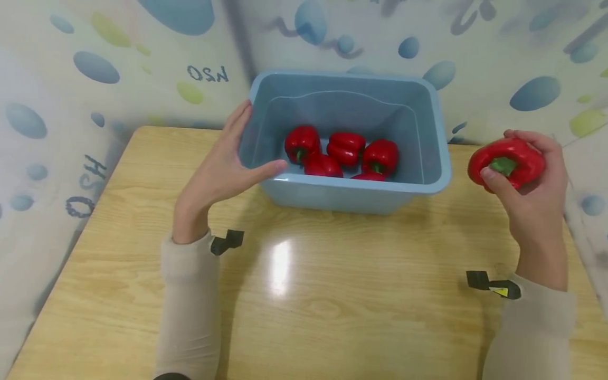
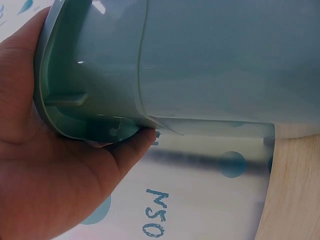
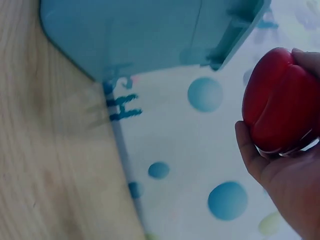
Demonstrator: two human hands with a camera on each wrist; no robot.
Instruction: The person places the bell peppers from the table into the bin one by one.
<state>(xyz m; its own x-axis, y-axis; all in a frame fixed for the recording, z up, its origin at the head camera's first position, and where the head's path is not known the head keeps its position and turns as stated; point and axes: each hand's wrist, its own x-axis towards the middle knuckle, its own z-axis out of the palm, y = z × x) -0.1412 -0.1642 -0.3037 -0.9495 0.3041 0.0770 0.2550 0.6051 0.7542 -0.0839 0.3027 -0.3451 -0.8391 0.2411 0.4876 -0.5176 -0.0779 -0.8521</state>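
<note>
A light blue plastic bin [image 1: 332, 195] stands on the table by the back wall. Inside it lie several red bell peppers [image 1: 345, 148], some partly hidden behind the front rim. My left hand [image 1: 220, 163] grips the bin's left end, its thumb at the front rim corner and its fingers along the outer side. In the left wrist view, that hand [image 2: 60, 175] is spread around the bin's corner [image 2: 90, 100]. To the right of the bin, my right hand [image 1: 541, 195] holds another red bell pepper [image 1: 527, 158] in the air, stem side facing the head camera. The right wrist view shows this pepper [image 3: 280, 100] between fingers and thumb.
Under the bin is a light wooden table [image 1: 351, 316] with a bright reflection in front. A white wall covering [image 1: 157, 53] with blue and green spots and mirrored lettering rises behind and beside the table. Small black mounts [image 1: 228, 241] sit at both wrists.
</note>
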